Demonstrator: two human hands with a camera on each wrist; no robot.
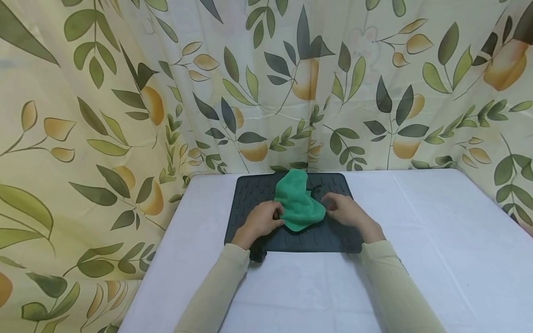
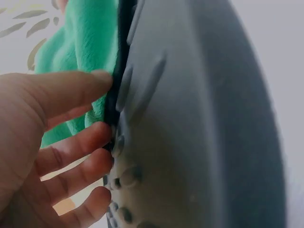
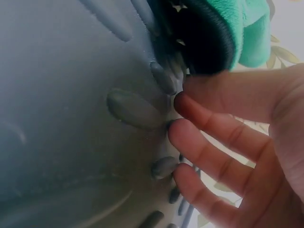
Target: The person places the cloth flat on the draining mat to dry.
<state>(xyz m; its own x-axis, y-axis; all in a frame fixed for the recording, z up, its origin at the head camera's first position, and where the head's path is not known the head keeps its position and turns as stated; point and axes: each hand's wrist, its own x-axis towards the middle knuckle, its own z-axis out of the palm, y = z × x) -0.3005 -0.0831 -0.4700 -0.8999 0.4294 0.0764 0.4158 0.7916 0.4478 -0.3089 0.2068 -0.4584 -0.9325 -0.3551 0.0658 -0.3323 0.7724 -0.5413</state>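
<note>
A soft green plush cloth piece [image 1: 297, 203] with a dark underside lies bunched on a black rubber mat [image 1: 245, 194]. My left hand [image 1: 261, 218] is at its left edge, and the thumb overlaps the green fabric [image 2: 92, 38] in the left wrist view. The other fingers there are spread and loosely bent, close over the ridged mat. At the right edge is my right hand [image 1: 343, 210], thumb and index fingertips close together just below the dark lining [image 3: 204, 40]. Its remaining fingers are relaxed, their tips right at the mat's raised bumps.
A small black object [image 1: 258, 254] sticks out at the mat's front left corner. A thin black strap [image 1: 315, 188] shows behind the cloth piece. The mat lies on a white-covered table [image 1: 416, 231], with a leaf-patterned curtain [image 1: 266, 92] at the back and left.
</note>
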